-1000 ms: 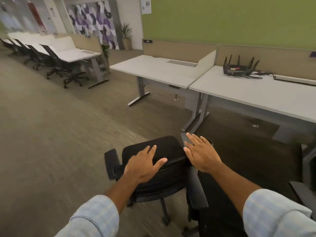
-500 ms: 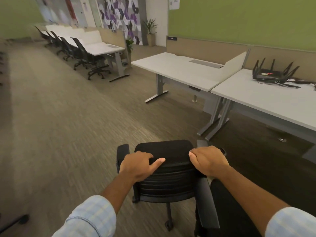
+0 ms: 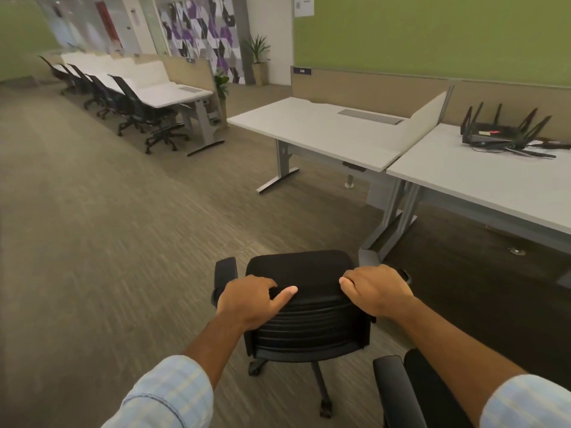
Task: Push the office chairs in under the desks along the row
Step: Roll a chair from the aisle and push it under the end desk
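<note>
A black office chair (image 3: 309, 329) stands on the carpet right in front of me, its backrest toward me. My left hand (image 3: 247, 299) grips the top left of the backrest, thumb stretched along its edge. My right hand (image 3: 375, 288) is closed over the top right corner. Ahead and to the right stand two grey desks: an empty one (image 3: 318, 131) and, nearer right, one (image 3: 482, 177) carrying a black router. The chair sits out in the aisle, short of the legs where the two desks meet.
A second black chair (image 3: 404, 393) is at my lower right, under my right arm. A black router (image 3: 500, 134) with antennas lies on the right desk. Far left, several chairs (image 3: 136, 109) line a long white desk row (image 3: 160, 91). A potted plant (image 3: 258, 60) stands by the wall.
Both hands went from lying flat on the backrest to closing around its top edge. The view swung left, and the chair now stands further left of the desk legs.
</note>
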### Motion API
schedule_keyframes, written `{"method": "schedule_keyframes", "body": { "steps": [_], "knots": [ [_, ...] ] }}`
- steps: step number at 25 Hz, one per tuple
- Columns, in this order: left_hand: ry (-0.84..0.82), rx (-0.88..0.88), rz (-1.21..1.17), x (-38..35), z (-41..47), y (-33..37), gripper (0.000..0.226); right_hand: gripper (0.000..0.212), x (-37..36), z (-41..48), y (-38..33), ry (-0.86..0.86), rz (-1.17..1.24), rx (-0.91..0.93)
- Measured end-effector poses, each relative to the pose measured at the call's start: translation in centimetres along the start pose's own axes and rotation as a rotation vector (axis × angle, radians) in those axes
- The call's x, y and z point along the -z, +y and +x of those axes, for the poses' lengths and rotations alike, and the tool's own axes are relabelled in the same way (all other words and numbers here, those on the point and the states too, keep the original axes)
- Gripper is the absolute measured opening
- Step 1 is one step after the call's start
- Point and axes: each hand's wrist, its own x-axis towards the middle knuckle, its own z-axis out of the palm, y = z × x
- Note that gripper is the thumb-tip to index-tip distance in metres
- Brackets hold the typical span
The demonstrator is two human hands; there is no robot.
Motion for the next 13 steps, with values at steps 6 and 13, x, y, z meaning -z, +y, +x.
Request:
{"method": "schedule_keyframes", "body": {
  "steps": [6,13],
  "knots": [
    [0.030,-0.051,0.007,-0.4,7.7,-7.0,0.095,0.057,1.5,9.6,-1.6,-0.045,-0.004,-0.048],
    [-0.032,-0.121,-0.005,0.6,17.8,-13.7,0.094,0.064,2.8,19.4,-2.3,0.031,0.009,-0.189]
  ]
}}
